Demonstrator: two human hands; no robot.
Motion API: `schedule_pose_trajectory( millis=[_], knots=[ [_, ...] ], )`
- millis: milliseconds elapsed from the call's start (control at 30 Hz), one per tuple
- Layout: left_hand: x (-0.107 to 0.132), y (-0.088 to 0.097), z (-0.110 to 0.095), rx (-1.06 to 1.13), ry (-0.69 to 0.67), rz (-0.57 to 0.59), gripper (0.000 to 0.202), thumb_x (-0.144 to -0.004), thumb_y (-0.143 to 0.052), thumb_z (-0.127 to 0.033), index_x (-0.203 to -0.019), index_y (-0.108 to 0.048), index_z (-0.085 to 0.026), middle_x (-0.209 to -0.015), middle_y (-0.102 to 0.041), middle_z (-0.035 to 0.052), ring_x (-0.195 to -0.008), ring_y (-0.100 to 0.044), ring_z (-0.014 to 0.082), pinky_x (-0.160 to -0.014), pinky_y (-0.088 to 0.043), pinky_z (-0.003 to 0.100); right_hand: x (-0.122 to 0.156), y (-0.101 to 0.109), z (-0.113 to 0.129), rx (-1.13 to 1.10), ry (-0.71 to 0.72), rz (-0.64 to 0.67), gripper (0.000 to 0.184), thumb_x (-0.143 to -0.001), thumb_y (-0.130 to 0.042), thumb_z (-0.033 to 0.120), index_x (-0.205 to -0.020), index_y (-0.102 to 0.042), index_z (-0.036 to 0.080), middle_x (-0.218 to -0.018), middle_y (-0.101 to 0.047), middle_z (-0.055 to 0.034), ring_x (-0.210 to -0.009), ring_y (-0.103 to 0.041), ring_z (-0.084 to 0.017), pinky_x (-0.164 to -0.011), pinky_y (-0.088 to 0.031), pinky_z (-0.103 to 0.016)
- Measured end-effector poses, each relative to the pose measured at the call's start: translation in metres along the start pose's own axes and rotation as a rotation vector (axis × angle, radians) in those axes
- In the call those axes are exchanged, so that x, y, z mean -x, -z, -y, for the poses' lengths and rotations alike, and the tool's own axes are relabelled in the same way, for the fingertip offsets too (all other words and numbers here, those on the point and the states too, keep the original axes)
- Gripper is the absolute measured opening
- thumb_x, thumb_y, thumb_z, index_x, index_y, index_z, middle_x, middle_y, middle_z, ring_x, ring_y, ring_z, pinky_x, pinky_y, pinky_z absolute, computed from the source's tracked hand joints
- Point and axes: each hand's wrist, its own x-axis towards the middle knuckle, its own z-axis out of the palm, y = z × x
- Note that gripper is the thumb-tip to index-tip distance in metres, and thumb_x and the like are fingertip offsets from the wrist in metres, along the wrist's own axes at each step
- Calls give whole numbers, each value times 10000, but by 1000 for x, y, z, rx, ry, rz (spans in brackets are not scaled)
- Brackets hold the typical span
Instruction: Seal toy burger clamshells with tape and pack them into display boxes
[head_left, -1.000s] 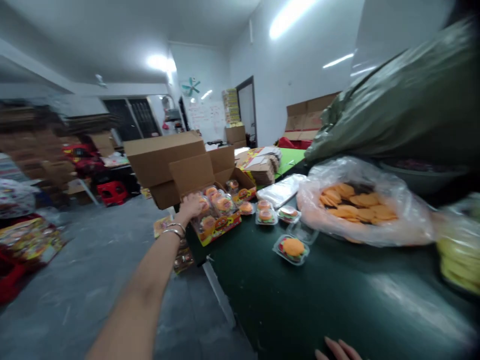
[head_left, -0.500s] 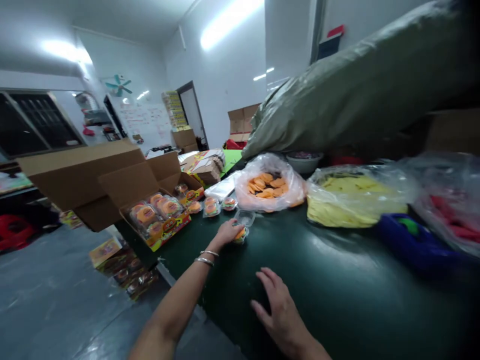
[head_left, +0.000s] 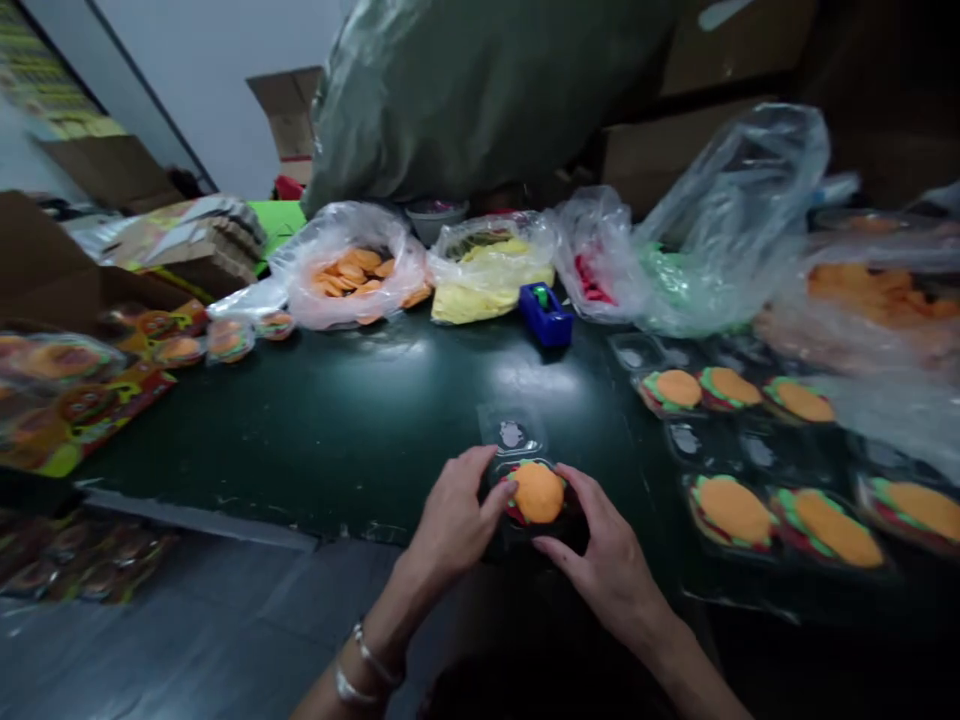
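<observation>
The left hand [head_left: 454, 515] and right hand [head_left: 611, 550] are clasping the edges of one open, clear-plastic clamshell [head_left: 517, 432] on the dark green table [head_left: 300, 430]; one round, orange-topped burger [head_left: 538, 492] is sitting inside, probably feeling light and soft. The thin plastic is likely proving slippery, its edges giving the surest hold. Six similar burgers [head_left: 733, 508] are lying rightward, one blue plastic tape dispenser [head_left: 547, 318] standing beyond.

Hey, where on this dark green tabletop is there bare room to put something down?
The widest free patch of tabletop lies between the printed box and the left hand. A narrower strip separates the right hand from the open burger packs. It's crowded along the back with plastic bags and a blue tape dispenser.
</observation>
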Motion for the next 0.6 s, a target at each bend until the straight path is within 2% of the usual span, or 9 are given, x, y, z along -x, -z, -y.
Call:
schedule_pose_trajectory(
  millis=[67,100,167,233,300,433,533,600],
  knots=[
    [0,1,-6,-90,-122,-76,363,-893,-541,-275,-1240,-558,-171,-1294,-560,135,-1182,-495,267,-1021,-414,459,7,8,-6,-32,12,-8,643,-759,-662,152,-1342,-391,184,-1292,-559,-149,-1175,-562,-292,-1006,-477,-484],
    [-1,1,-11,-128,-214,-75,344,-903,-530,-266,-1235,-563,-181,-1301,-549,130,-1191,-479,264,-1015,-419,454,8,9,-8,-48,24,-19,647,-760,-655,143,-1348,-385,182,-1299,-557,-152,-1181,-561,-291,-1010,-475,-481],
    [-6,-1,-22,-197,-411,41,284,-921,-510,-255,-1188,-592,-208,-1268,-564,105,-1163,-478,251,-988,-440,426,8,8,-11,-73,44,-45,659,-758,-637,118,-1358,-372,176,-1316,-547,-160,-1199,-552,-290,-1017,-472,-477],
    [-13,-4,-33,-292,-526,205,217,-933,-493,-251,-1099,-627,-213,-1187,-600,84,-1098,-495,240,-954,-454,410,7,5,-12,-90,49,-58,674,-750,-631,96,-1363,-361,169,-1324,-543,-168,-1214,-543,-287,-1019,-472,-471],
    [-20,-6,-40,-378,-555,298,179,-940,-477,-240,-996,-643,-202,-1092,-625,69,-1027,-508,228,-918,-462,399,6,2,-12,-100,41,-57,688,-745,-635,88,-1368,-352,166,-1329,-539,-172,-1219,-539,-283,-1021,-471,-467],
    [-30,-3,-42,-449,-557,346,131,-920,-501,-206,-941,-628,-184,-1032,-620,60,-973,-497,222,-876,-463,381,6,-1,-11,-87,24,-48,696,-752,-640,106,-1378,-344,180,-1342,-529,-164,-1232,-526,-288,-1035,-454,-485],
    [-33,2,-42,-469,-533,384,128,-903,-516,-193,-976,-620,-179,-1020,-612,65,-932,-491,218,-849,-466,376,7,-3,-12,-73,8,-44,700,-755,-642,117,-1383,-340,191,-1332,-543,-156,-1218,-539,-296,-1024,-462,-499],
    [-33,5,-42,-462,-527,402,192,-899,-520,-188,-1073,-601,-190,-1035,-606,65,-918,-486,216,-833,-469,370,8,-3,-12,-63,-1,-43,709,-760,-639,123,-1392,-324,193,-1334,-545,-161,-1207,-549,-301,-1009,-473,-508]
  ],
)
